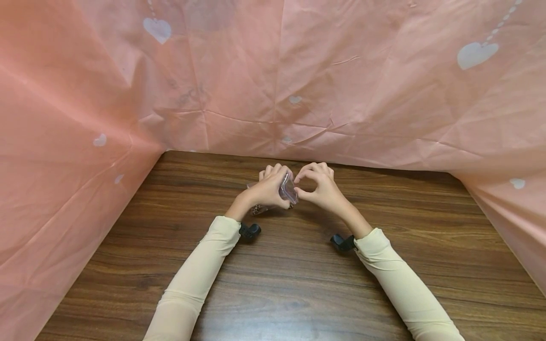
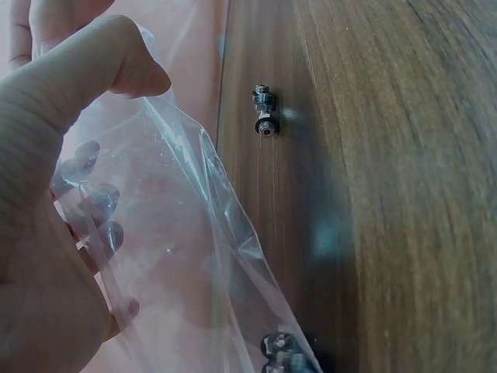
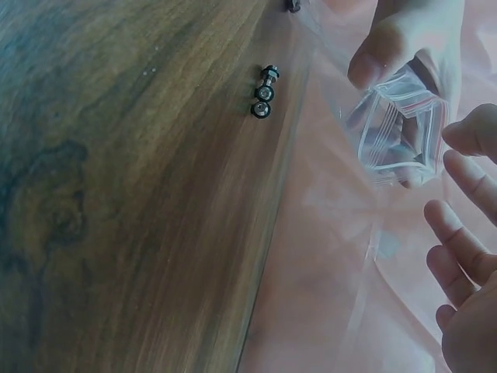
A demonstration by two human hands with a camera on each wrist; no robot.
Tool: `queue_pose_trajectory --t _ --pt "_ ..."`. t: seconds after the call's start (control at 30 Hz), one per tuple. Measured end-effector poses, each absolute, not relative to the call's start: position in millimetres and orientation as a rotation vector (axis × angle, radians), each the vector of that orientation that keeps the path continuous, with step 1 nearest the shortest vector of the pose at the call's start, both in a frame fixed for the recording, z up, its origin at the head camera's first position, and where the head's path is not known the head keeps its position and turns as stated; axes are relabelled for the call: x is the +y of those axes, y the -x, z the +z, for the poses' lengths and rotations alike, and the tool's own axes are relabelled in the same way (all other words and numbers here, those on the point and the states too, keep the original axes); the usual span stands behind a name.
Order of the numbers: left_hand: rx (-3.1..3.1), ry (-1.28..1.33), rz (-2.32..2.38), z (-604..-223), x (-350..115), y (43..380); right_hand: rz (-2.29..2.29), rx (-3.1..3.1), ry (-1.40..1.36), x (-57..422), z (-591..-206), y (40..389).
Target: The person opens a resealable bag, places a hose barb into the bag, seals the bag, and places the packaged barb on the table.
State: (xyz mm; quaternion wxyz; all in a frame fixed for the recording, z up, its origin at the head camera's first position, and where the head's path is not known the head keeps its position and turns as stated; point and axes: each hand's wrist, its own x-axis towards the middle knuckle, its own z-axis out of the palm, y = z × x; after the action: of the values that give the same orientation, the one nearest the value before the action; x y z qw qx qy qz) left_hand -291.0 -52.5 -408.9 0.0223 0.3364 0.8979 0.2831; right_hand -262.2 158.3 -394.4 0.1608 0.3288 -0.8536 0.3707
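My left hand [image 1: 268, 187] grips a clear zip bag [image 3: 388, 175], its thumb along one side of the mouth and the other fingers behind the plastic. The bag's mouth is spread apart, facing my right hand. Thumb and forefinger of my right hand [image 1: 322, 189] pinch at the near lip of the bag; its other fingers are loosely bent. Low in the bag lie small dark metal fittings [image 2: 286, 353], partly hidden by the left hand in the head view. Loose metal fittings [image 3: 264, 93] with black rings lie on the table beneath the hands.
The brown wood-grain table [image 1: 273, 284] spreads under both arms. Pink cloth [image 1: 273, 71] with white hearts hangs along the back and both sides, and the hands are near its back edge. A black wrist mount [image 1: 250, 231] sits on each wrist.
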Motion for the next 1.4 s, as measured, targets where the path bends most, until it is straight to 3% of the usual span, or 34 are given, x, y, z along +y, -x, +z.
queue_pose_trajectory --t 1.4 --pt "2.814 -1.017 0.906 -406 -60 295 1.0 -2.512 -0.87 170 -393 261"
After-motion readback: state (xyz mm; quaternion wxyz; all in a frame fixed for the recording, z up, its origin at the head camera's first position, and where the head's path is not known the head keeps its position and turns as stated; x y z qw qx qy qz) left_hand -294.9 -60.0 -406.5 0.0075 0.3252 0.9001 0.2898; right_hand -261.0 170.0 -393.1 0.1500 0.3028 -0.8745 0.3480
